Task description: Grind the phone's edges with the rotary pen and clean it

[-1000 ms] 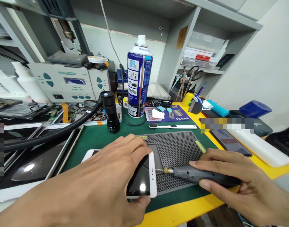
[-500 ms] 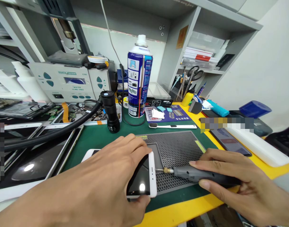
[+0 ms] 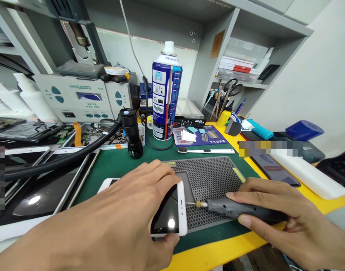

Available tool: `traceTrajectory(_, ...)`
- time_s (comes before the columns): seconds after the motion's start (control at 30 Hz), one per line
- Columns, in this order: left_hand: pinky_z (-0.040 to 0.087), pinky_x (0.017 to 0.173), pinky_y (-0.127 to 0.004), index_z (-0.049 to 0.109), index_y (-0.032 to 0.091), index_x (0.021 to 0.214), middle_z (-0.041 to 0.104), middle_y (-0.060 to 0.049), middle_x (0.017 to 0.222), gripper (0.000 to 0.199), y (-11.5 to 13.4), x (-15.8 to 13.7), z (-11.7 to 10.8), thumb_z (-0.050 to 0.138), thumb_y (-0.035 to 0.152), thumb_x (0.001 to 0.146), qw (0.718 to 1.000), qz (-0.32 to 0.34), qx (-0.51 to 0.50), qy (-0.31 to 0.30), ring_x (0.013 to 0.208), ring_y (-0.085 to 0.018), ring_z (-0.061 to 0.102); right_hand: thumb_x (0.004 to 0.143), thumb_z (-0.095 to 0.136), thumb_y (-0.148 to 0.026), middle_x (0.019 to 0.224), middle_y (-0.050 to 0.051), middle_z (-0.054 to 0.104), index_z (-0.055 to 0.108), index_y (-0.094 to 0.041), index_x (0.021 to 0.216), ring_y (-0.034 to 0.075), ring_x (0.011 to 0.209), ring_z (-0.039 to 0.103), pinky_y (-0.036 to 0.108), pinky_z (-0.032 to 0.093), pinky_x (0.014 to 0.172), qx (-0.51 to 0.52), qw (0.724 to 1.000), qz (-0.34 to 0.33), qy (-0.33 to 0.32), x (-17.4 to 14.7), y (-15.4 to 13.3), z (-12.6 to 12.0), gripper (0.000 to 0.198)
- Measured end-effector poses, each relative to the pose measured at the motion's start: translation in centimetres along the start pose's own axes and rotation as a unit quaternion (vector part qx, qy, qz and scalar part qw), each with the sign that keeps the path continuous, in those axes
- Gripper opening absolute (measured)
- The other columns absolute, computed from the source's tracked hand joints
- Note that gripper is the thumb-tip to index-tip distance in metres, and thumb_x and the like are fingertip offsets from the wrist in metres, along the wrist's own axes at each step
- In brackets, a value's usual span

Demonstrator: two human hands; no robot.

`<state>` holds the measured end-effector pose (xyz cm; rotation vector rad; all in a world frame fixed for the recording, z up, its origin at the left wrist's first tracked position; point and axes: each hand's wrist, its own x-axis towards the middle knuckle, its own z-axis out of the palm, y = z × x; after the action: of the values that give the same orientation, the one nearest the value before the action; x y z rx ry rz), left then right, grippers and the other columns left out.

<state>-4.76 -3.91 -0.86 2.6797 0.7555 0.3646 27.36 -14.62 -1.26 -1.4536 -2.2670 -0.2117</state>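
My left hand (image 3: pixel 133 210) is closed over a white-framed smartphone (image 3: pixel 167 214), fingers across its far long edge and thumb at the near edge. The phone's dark screen faces up and reflects a bright light spot; my hand covers its middle. In my right hand (image 3: pixel 285 210) is a grey pen-shaped rotary tool (image 3: pixel 231 207) with a brass collet, gripped between fingers and thumb. Its thin bit points left and meets the phone's right end near the earpiece slot; the exact contact is too small to tell. Beneath both lies a grey honeycomb mat (image 3: pixel 214 177).
A black flashlight (image 3: pixel 131 133) and a blue spray can (image 3: pixel 167 94) stand behind the phone. A white-handled brush (image 3: pixel 206 151) lies beyond the mat. Larger devices (image 3: pixel 45 188) lie at left under a thick black hose (image 3: pixel 65 162). Another phone (image 3: pixel 277 169) rests at right.
Hardly anything differs. The light spot on the phone's screen has shifted slightly right, while both hands and the rotary tool keep nearly the same place.
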Motion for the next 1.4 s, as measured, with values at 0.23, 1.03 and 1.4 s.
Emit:
traceTrajectory(0.23, 0.046, 0.114, -0.045, 0.046, 0.038, 0.143, 0.056, 0.001, 0.147, 0.068, 0.02, 0.08, -0.04, 0.07, 0.041, 0.079, 1.0, 0.004, -0.003, 0.003, 0.127, -0.03, 0.06, 0.085, 0.071, -0.037, 0.105, 0.007, 0.077, 0.077, -0.032, 0.115, 0.022, 0.094, 0.076, 0.029, 0.066, 0.079, 0.001, 1.0, -0.007, -0.004, -0.04, 0.01, 0.01, 0.031)
traceTrajectory(1.03, 0.046, 0.115, -0.047, 0.044, 0.039, 0.142, 0.055, 0.002, 0.147, 0.067, 0.16, 0.31, -0.07, 0.069, 0.042, 0.079, 1.0, 0.001, 0.003, -0.011, 0.129, -0.03, 0.058, 0.085, 0.071, -0.035, 0.103, 0.007, 0.078, 0.078, -0.032, 0.113, 0.022, 0.092, 0.077, 0.027, 0.065, 0.077, 0.02, 1.0, -0.008, -0.01, 0.44, -0.26, -0.12, 0.029)
traceTrajectory(1.4, 0.044, 0.116, -0.044, 0.049, 0.037, 0.139, 0.057, 0.001, 0.146, 0.065, 0.31, 0.3, -0.11, 0.071, 0.039, 0.078, 1.0, 0.002, -0.006, -0.004, 0.127, -0.029, 0.06, 0.085, 0.071, -0.035, 0.105, 0.008, 0.077, 0.078, -0.031, 0.114, 0.023, 0.093, 0.077, 0.029, 0.066, 0.077, 0.03, 0.999, 0.001, -0.028, 0.53, -0.21, -0.11, 0.031)
